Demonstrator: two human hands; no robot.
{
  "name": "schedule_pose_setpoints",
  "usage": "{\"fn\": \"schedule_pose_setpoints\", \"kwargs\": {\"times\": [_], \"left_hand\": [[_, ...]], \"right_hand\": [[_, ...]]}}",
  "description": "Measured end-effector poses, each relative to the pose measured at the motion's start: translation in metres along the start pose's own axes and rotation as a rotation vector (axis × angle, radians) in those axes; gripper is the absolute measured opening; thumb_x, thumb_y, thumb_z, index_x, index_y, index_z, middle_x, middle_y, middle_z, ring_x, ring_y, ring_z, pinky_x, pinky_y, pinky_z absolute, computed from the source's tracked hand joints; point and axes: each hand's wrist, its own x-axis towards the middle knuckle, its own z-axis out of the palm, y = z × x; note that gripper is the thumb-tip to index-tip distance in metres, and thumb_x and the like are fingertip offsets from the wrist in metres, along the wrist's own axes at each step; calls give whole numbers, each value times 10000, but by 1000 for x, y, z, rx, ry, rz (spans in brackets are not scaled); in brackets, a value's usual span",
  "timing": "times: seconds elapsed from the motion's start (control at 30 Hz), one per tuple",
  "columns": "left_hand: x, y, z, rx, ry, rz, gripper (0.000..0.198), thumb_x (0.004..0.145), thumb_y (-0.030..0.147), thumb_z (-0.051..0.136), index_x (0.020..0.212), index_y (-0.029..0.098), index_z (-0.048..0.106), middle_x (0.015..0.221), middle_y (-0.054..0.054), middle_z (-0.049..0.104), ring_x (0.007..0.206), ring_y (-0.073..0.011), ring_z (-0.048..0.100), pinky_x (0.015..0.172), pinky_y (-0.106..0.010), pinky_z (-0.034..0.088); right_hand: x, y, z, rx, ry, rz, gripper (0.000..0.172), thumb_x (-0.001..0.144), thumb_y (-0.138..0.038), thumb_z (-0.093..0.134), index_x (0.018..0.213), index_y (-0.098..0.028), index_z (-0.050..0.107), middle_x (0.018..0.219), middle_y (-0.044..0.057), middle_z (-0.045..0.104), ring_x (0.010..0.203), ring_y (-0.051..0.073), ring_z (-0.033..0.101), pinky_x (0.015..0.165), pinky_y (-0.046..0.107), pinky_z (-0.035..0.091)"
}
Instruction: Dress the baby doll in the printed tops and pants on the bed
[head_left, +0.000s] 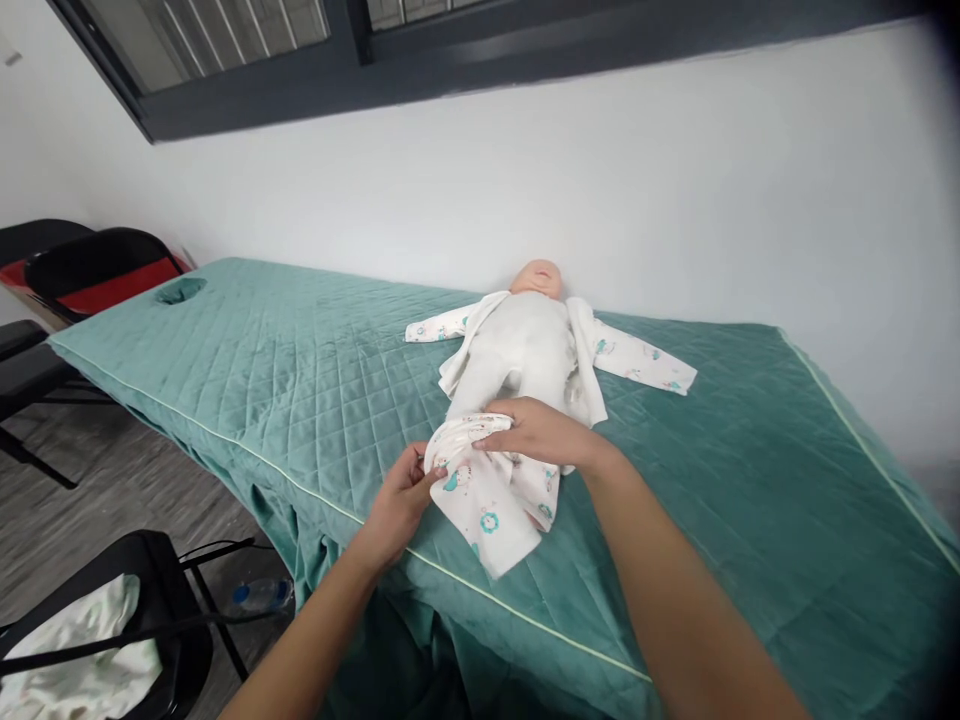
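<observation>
Baby doll (525, 325) on its back on the table (300, 370), which has a green quilted cover—head toward the white wall (712, 190), legs toward the person. Body and legs of the doll are white. White jacket (641, 362) with small teal prints lies spread open around its torso, sleeves out to both sides; can't tell if the doll's arms are inside them.

White printed trousers (484, 515) at the doll's lower legs, near the table's front edge, waist end bunched up toward the doll, leg ends pointing at the person. Both hands grasp the trousers: left hand (397, 505) pinches the waist end at its left side, thumb on top; right hand (544, 432) grips the gathered top from the other side, fingers partly hidden behind fabric. Feet covered—can't tell whether they're inside the trousers.

Around: hole (180, 290) in the table's cover at the far left end, black-and-red chair (112, 270) past it. Lower left, black chair (176, 600) with a crumpled pale cloth (90, 612) on the seat, plastic bottle (262, 595) on the floor (150, 490) just beside. Dark-framed window (300, 95) above, in the wall.
</observation>
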Motion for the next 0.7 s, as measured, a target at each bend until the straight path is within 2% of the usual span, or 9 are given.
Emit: {"fn": "schedule_pose_setpoints", "kwargs": {"times": [0.13,0.3,0.4,0.57,0.7], "left_hand": [[22,-4,-7,21,13,102,389,811,462,768,1007,178,589,807,11,639,676,-102,554,624,-227,450],[42,-1,-6,142,156,221,364,825,475,742,1000,190,597,885,-7,669,726,-116,586,648,-237,470],[53,-1,-5,176,202,269,363,816,470,746,993,188,601,891,-16,666,755,-129,596,667,-249,477],[76,1,-6,199,217,307,321,830,429,724,991,187,587,857,-2,644,732,-126,574,645,-250,459],[97,4,-5,299,170,373,230,863,354,671,988,182,583,899,-8,648,803,-135,584,726,-265,460]], "right_hand": [[-2,0,-1,91,-12,0,394,799,-534,729,989,-191,699,985,26,742,917,221,667,736,299,487],[-2,0,-2,77,-14,15,374,776,-432,759,1074,-210,717,1060,24,752,976,239,679,770,311,504],[-2,0,-1,63,13,25,366,779,-412,750,1087,-216,720,1044,19,751,954,236,679,765,315,506],[-1,0,2,-31,90,28,297,823,-356,689,1088,-225,717,1030,15,751,932,223,674,771,318,497],[1,0,4,-85,193,42,280,834,-294,640,1102,-241,702,1022,4,747,906,205,668,756,309,478]]}}
